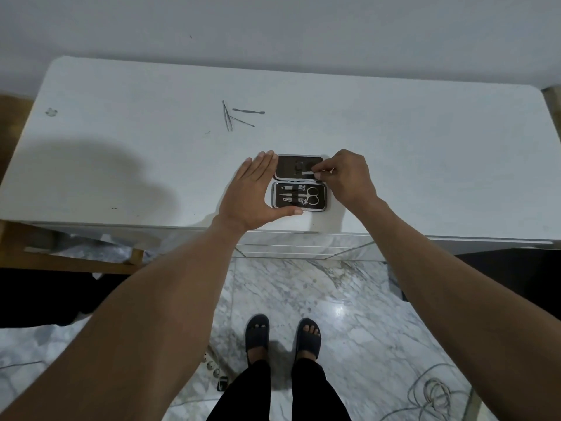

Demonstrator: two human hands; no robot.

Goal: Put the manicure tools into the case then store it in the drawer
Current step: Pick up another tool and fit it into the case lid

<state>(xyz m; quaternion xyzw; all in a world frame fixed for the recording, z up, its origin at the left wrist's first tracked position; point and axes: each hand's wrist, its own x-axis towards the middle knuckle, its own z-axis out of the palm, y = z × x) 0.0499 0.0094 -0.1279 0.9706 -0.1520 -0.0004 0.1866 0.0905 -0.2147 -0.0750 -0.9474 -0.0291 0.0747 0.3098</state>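
A small black manicure case (321, 206) lies open near the front edge of a white cabinet top (425, 147). Its near half holds clippers, a file and scissors (311, 196) under a strap. My left hand (253, 192) rests against the case's left side, fingers straight, thumb along the front edge. My right hand (346, 174) pinches a thin metal tool (306, 172) over the lid half (288, 165). Three loose tools lie farther back: tweezers (227, 117), a cuticle pusher (249, 111) and a thin pick (243, 120).
A drawer front (297, 246) shows below the top's front edge. A wooden frame (79, 259) stands low on the left. A power strip (212, 364) and coiled cables (434, 393) lie on the marble floor by my sandalled feet.
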